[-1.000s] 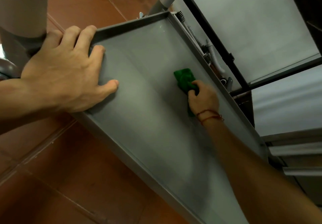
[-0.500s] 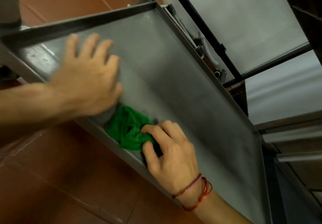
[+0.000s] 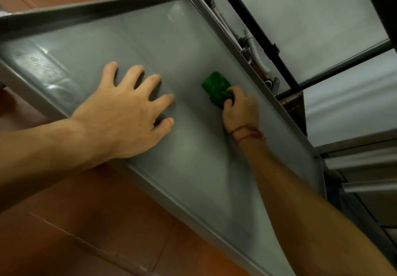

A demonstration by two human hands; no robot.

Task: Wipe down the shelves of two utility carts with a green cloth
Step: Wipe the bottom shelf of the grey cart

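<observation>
Flatly splayed left hand (image 3: 124, 114) on metal shelf (image 3: 193, 168), right hand (image 3: 240, 112) clutching crumpled green cloth (image 3: 216, 86)

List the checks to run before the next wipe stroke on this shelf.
1. Right hand grips cloth: ok.
2. Cloth touches shelf: ok.
3. Cloth spread wide: not ok, bunched.
4. Left hand braces shelf, fingers flat: ok.
5. Path leftward free: not ok, left hand lies there.
6. Shelf's left end clean: cannot tell, marks or glare.
</observation>
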